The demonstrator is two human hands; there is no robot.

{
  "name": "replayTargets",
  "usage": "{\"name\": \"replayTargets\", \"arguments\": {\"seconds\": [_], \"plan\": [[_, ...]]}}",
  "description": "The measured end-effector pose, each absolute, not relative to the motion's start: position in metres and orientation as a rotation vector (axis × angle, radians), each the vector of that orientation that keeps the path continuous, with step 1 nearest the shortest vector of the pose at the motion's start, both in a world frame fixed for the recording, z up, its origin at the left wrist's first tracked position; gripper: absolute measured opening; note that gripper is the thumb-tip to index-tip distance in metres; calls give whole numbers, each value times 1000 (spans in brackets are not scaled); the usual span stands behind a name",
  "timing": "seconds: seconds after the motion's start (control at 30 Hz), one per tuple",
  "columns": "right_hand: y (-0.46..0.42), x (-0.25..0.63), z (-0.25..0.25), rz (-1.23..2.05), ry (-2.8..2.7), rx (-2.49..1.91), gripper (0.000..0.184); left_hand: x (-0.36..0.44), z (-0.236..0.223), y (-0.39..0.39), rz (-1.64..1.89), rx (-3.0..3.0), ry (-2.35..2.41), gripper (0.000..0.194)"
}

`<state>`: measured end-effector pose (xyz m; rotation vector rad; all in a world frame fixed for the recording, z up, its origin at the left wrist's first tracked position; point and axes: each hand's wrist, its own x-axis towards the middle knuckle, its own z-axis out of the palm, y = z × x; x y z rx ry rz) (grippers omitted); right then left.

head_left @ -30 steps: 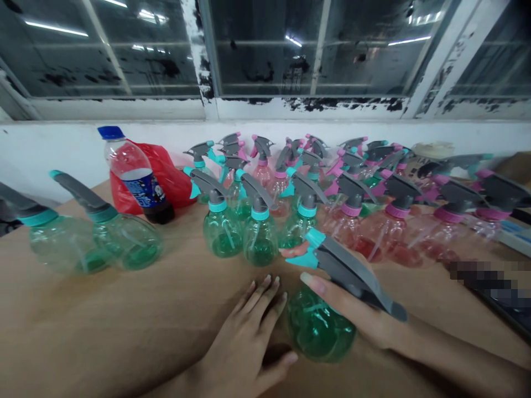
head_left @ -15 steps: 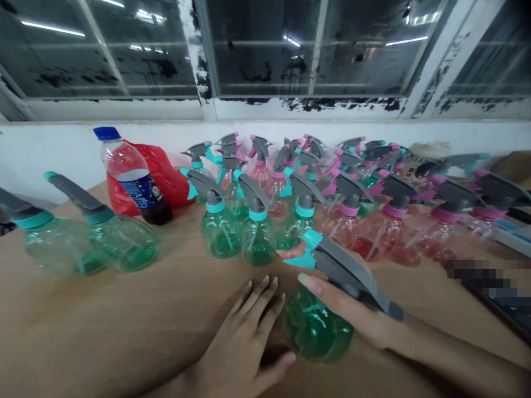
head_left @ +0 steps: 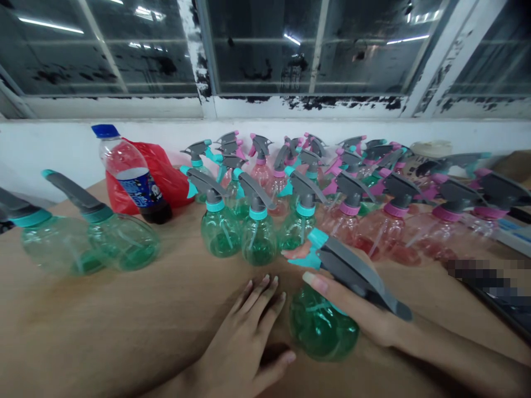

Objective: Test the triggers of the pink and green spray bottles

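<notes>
My right hand (head_left: 352, 298) is wrapped round the neck of a green spray bottle (head_left: 319, 329), just under its grey and turquoise trigger head. Thumb and a forefinger show on the near and far sides; the other fingers are hidden behind the bottle. Green liquid is visible inside it. To its left, my left hand (head_left: 244, 331) lies palm down on the wooden table (head_left: 124, 331), fingers stretched out and holding nothing. Just beyond the hands stand green spray bottles (head_left: 259, 237) with turquoise collars, and to their right red-tinted spray bottles (head_left: 379, 232) with pink collars.
On the left stand two more green spray bottles (head_left: 124, 243), near a soda bottle (head_left: 139, 182) with dark liquid and a red plastic bag (head_left: 166, 171). Further spray bottles crowd toward the white wall (head_left: 53, 143). A dark, partly pixelated object (head_left: 501, 304) lies at right.
My right hand and the green spray bottle have shifted slightly to the right. The left hand stays in place on the table.
</notes>
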<state>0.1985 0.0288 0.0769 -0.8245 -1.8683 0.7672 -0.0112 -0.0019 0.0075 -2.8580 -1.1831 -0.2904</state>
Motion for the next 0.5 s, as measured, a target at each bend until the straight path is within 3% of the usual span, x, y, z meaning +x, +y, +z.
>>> {"name": "replayTargets", "arguments": {"seconds": [0.17,0.5], "plan": [[29,197,77,796,-1834,-814,21,-10,7,-2,-280,-2845,-1196,65],[29,199,75,823,-1828,-813,21,-11,7,-3,-333,-2853,-1183,64]]}}
